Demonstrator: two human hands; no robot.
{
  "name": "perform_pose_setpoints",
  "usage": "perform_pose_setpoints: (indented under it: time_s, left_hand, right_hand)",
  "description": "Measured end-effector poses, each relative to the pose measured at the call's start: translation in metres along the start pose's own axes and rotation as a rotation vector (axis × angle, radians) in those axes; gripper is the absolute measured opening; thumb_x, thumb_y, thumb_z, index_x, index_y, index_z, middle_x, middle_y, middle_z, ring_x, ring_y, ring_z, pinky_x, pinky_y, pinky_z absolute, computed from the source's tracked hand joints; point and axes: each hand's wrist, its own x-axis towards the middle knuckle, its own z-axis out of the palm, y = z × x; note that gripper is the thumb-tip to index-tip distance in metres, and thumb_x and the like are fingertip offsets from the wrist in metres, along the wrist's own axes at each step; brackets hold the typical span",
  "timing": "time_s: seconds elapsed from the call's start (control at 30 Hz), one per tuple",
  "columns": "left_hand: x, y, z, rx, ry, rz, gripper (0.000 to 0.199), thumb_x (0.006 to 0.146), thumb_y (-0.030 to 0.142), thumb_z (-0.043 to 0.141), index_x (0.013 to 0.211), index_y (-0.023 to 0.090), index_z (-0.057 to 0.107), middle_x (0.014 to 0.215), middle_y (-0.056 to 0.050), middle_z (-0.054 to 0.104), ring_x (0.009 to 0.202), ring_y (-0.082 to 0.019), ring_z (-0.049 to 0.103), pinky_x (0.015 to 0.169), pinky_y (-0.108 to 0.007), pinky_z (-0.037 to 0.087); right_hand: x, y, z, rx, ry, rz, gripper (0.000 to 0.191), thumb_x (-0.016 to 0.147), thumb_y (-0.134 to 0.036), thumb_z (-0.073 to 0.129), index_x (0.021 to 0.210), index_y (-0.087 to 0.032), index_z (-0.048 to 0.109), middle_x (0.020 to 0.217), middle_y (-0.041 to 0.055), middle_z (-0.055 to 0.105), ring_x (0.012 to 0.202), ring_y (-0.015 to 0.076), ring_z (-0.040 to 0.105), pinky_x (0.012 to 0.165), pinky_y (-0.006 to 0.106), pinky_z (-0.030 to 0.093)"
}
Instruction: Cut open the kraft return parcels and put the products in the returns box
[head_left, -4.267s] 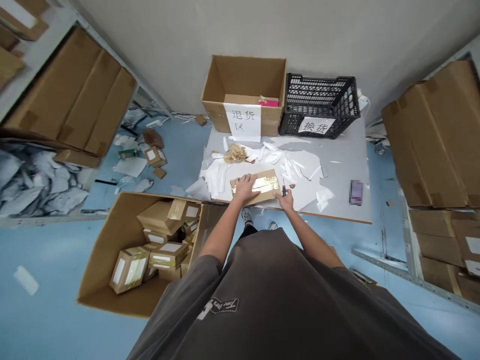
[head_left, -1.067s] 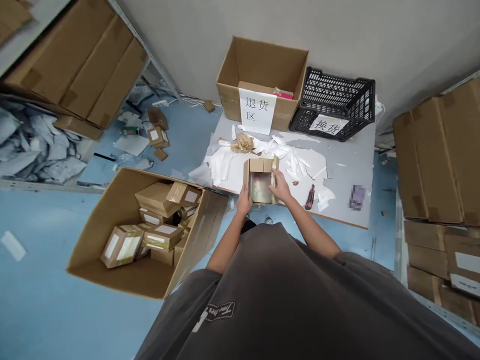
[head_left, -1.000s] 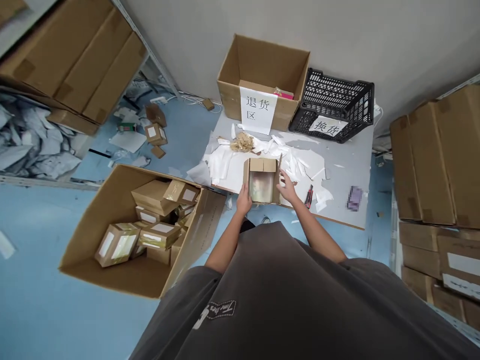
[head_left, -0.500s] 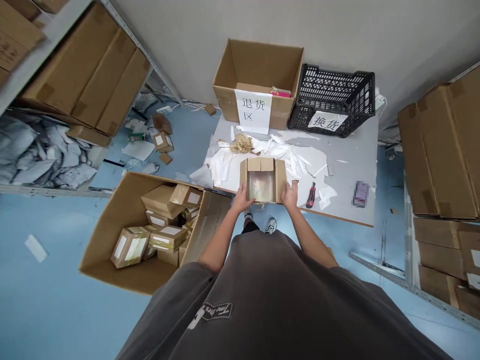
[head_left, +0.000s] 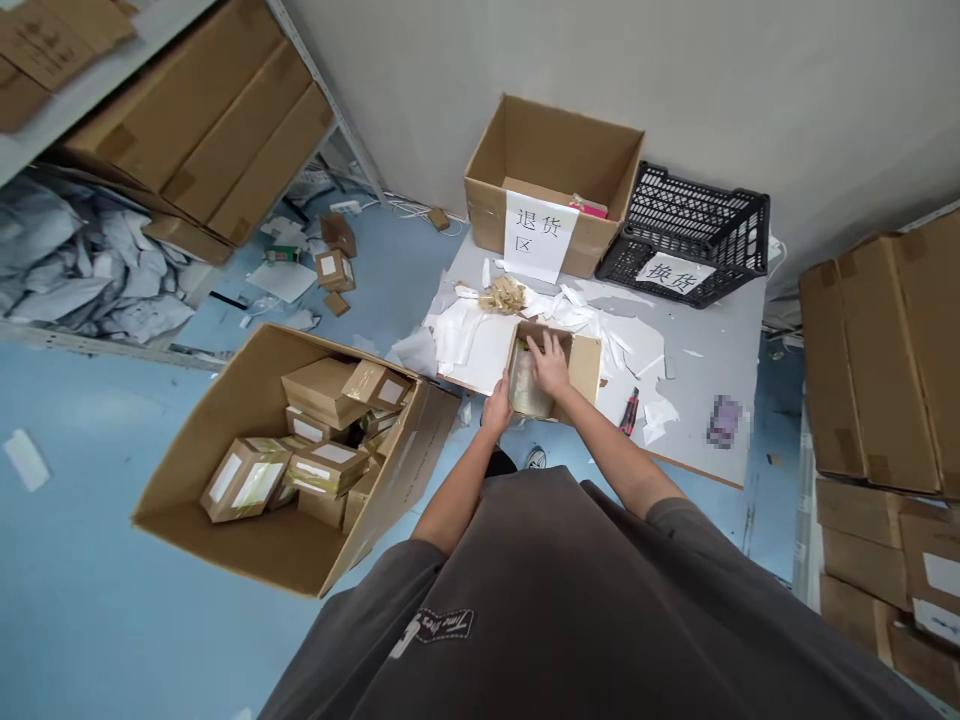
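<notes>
A small opened cardboard box [head_left: 586,366] sits at the front edge of the table, one flap folded out to the right. Inside lies a see-through, plastic-looking package [head_left: 531,392]; what it contains is too blurred to name. My left hand [head_left: 496,407] is closed on the box's left side wall. Over the opening, my right hand [head_left: 551,368] has its fingers spread at the package's upper right. Whether its fingertips touch the package I cannot tell. Right of the box lies a red and black utility knife [head_left: 629,411].
Paper scraps [head_left: 459,335] and shredded packing paper [head_left: 502,295] cover the table's left. Behind stand a large labelled carton [head_left: 480,215] and a black plastic crate [head_left: 694,215]. A big carton of small parcels [head_left: 176,480] stands at left; shelves flank both sides.
My right hand has left the box's right side and moved in over its opening. The right flap now lies folded outward. The camera view has shifted and tilted slightly.
</notes>
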Motion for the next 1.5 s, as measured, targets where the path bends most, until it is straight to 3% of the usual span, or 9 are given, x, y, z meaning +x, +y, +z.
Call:
perform_pose_setpoints:
  time_s: [0.2,0.4,0.57,0.77,0.9,1.07,1.2,1.33,1.5]
  left_hand:
    - [0.017,-0.031,-0.026,-0.101,0.086,0.022,0.102,0.085,0.005,0.05,0.181,0.023,0.019,0.172,-0.012,0.051,0.152,-0.031,0.057,0.123,-0.044,0.05]
    - [0.041,-0.064,-0.057,-0.102,0.126,-0.094,0.094,0.09,0.007,0.051,0.179,0.022,0.028,0.174,-0.012,0.05,0.149,-0.034,0.06,0.121,-0.045,0.051]
    - [0.044,-0.07,-0.064,-0.112,0.126,-0.088,0.095,0.087,0.007,0.051,0.178,0.022,0.031,0.174,-0.011,0.05,0.151,-0.033,0.059,0.122,-0.044,0.052]
    - [0.042,-0.077,-0.077,-0.152,0.169,-0.047,0.09,0.091,0.007,0.048,0.178,0.02,0.031,0.173,-0.011,0.05,0.156,-0.03,0.053,0.127,-0.044,0.048]
    - [0.048,-0.079,-0.093,-0.085,0.151,-0.132,0.085,0.095,0.005,0.045,0.178,0.013,0.028,0.177,-0.015,0.044,0.158,-0.032,0.051,0.128,-0.045,0.046]
    - [0.059,-0.078,-0.106,-0.015,0.06,-0.171,0.091,0.097,0.005,0.044,0.181,0.021,0.015,0.179,-0.012,0.041,0.157,-0.031,0.052,0.124,-0.045,0.051]
    - [0.057,-0.078,-0.107,0.007,0.022,-0.197,0.094,0.097,0.005,0.043,0.182,0.026,0.011,0.179,-0.011,0.041,0.149,-0.032,0.061,0.117,-0.044,0.056]
    - [0.053,-0.073,-0.106,0.023,-0.022,-0.212,0.094,0.096,0.004,0.045,0.182,0.026,0.013,0.181,-0.011,0.037,0.141,-0.034,0.067,0.111,-0.043,0.06]
    - [0.051,-0.068,-0.106,0.037,-0.013,-0.236,0.098,0.094,0.003,0.045,0.182,0.027,0.009,0.182,-0.011,0.034,0.129,-0.033,0.074,0.106,-0.042,0.062]
  right_hand:
    - [0.086,0.006,-0.007,-0.088,-0.07,-0.056,0.098,0.092,-0.027,0.073,0.179,-0.021,0.028,0.187,0.0204,0.012,0.171,0.0466,0.01,0.13,0.069,0.024]
    - [0.156,-0.028,0.015,-0.071,-0.176,-0.037,0.097,0.095,-0.031,0.072,0.179,-0.022,0.025,0.185,0.0214,0.018,0.168,0.0458,0.019,0.131,0.071,0.017]
    - [0.16,-0.038,0.005,0.042,-0.143,-0.029,0.088,0.093,-0.024,0.069,0.175,-0.02,0.036,0.182,0.021,0.028,0.167,0.0444,0.023,0.131,0.071,0.02]
    - [0.118,-0.032,0.0,0.339,0.22,-0.039,0.068,0.097,-0.02,0.056,0.165,-0.016,0.051,0.167,0.0199,0.05,0.157,0.0352,0.043,0.13,0.055,0.038]
    - [0.11,-0.058,0.024,0.37,-0.038,-0.086,0.064,0.096,-0.024,0.064,0.159,-0.015,0.057,0.156,0.0195,0.059,0.146,0.0334,0.056,0.126,0.048,0.044]
    - [0.159,-0.087,0.056,0.172,-0.319,-0.016,0.094,0.092,-0.034,0.081,0.173,-0.014,0.037,0.18,0.024,0.029,0.169,0.0373,0.025,0.133,0.049,0.032]
    - [0.202,-0.089,0.08,0.087,-0.477,0.039,0.114,0.088,-0.041,0.088,0.179,-0.023,0.021,0.182,0.0259,0.022,0.17,0.0403,0.019,0.13,0.057,0.033]
    - [0.217,-0.085,0.101,0.027,-0.519,0.06,0.128,0.081,-0.045,0.095,0.179,-0.025,0.016,0.181,0.0294,0.017,0.169,0.0442,0.018,0.128,0.06,0.031]
    - [0.219,-0.082,0.106,0.02,-0.495,0.047,0.132,0.07,-0.046,0.103,0.176,-0.02,0.028,0.175,0.0283,0.027,0.163,0.044,0.028,0.125,0.049,0.038]
